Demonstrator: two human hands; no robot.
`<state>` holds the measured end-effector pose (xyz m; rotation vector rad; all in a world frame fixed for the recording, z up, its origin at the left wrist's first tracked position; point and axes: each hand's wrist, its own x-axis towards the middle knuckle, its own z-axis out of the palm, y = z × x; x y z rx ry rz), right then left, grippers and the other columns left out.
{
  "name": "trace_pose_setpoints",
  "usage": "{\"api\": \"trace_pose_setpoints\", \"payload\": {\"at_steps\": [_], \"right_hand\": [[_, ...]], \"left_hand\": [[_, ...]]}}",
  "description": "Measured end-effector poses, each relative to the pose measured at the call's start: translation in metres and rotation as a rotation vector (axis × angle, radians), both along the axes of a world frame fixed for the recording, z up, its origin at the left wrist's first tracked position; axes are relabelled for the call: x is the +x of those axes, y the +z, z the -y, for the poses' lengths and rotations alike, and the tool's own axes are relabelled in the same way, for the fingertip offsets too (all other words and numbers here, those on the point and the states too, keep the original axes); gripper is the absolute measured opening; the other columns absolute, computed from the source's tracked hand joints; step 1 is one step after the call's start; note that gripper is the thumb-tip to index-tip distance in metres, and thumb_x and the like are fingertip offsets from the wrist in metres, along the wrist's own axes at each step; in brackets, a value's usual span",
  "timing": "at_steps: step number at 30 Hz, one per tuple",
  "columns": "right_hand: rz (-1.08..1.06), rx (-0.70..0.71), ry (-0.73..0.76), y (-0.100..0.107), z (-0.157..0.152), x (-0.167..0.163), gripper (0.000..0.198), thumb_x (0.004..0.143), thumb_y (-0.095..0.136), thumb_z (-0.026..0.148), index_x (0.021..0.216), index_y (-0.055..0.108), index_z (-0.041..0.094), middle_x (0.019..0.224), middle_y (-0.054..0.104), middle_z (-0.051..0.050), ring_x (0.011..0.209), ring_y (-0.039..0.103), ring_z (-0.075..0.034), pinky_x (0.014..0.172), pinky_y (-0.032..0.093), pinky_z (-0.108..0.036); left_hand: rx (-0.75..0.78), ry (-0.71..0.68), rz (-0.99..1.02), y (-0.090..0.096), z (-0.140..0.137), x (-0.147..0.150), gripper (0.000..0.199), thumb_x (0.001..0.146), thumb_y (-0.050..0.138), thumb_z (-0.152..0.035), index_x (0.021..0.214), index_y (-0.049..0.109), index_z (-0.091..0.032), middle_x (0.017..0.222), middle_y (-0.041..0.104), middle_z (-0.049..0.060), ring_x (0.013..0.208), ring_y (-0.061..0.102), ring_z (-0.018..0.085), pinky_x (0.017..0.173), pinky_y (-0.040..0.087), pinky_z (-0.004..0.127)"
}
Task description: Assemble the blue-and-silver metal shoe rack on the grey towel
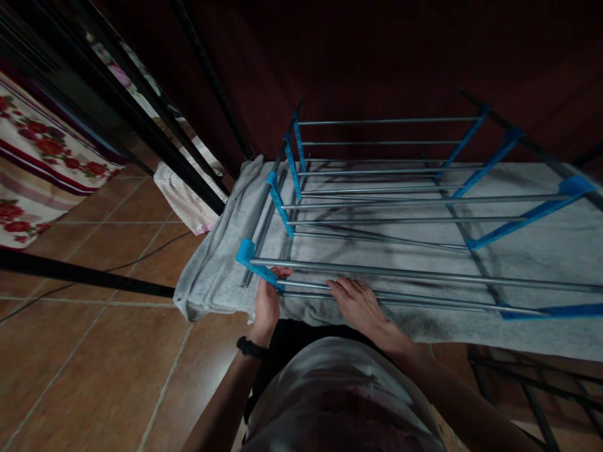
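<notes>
A shoe rack (386, 202) of grey metal tubes and blue plastic brackets lies on its side on a bench covered with a grey cloth. At its near left corner, my left hand (267, 306) grips the end of a tube, right by the blue bracket (254, 262). The thumb points up and part of the fingers is hidden behind the bracket. Farther right along the same near tube (306, 284) is my right hand (355, 304), fingers curled over it from above. Another tube runs close below, near both hands.
The grey cloth (207, 263) hangs over the bench's left end. Black metal poles (155, 119) rise at the left. A cable (146, 256) crosses the tiled floor (108, 351). Floral fabric (51, 147) hangs at far left. A dark frame (537, 383) lies low at the right.
</notes>
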<state>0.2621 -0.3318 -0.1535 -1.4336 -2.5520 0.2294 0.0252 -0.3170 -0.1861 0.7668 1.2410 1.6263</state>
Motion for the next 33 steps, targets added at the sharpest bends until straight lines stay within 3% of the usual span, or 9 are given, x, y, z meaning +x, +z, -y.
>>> {"api": "trace_pose_setpoints", "payload": {"at_steps": [13,19,29,33], "right_hand": [[0.006,-0.001,0.002,-0.001,-0.002,0.001,0.041,0.098,0.049,0.011,0.134,0.063,0.026,0.118,0.069,-0.008,0.101,0.066,-0.019,0.092,0.049,-0.031],[-0.005,-0.002,0.003,0.0,-0.002,0.002,0.038,0.102,0.045,0.016,0.133,0.065,0.026,0.117,0.069,-0.007,0.101,0.066,-0.02,0.09,0.049,-0.031],[0.007,-0.005,0.016,-0.004,-0.004,0.003,0.04,0.101,0.043,0.015,0.134,0.065,0.023,0.119,0.07,-0.009,0.104,0.066,-0.02,0.091,0.049,-0.03],[0.0,0.003,0.028,-0.005,-0.006,0.003,0.04,0.1,0.044,0.014,0.134,0.064,0.023,0.118,0.07,-0.009,0.104,0.065,-0.02,0.095,0.048,-0.031]], "left_hand": [[-0.017,0.007,-0.127,-0.004,-0.001,-0.002,0.038,0.09,0.05,-0.05,0.078,0.069,-0.019,0.084,0.071,0.007,0.095,0.066,0.025,0.095,0.047,0.037],[-0.053,0.025,-0.154,-0.006,-0.001,-0.003,0.036,0.089,0.052,-0.051,0.076,0.067,-0.02,0.08,0.069,0.006,0.089,0.065,0.025,0.086,0.049,0.037],[-0.036,-0.034,-0.204,-0.013,-0.003,-0.001,0.051,0.095,0.041,-0.057,0.071,0.068,-0.021,0.078,0.069,0.007,0.083,0.062,0.024,0.082,0.048,0.035],[-0.022,-0.038,-0.235,-0.012,-0.003,0.001,0.052,0.094,0.043,-0.058,0.074,0.071,-0.02,0.082,0.071,0.008,0.084,0.062,0.024,0.088,0.049,0.037]]}}
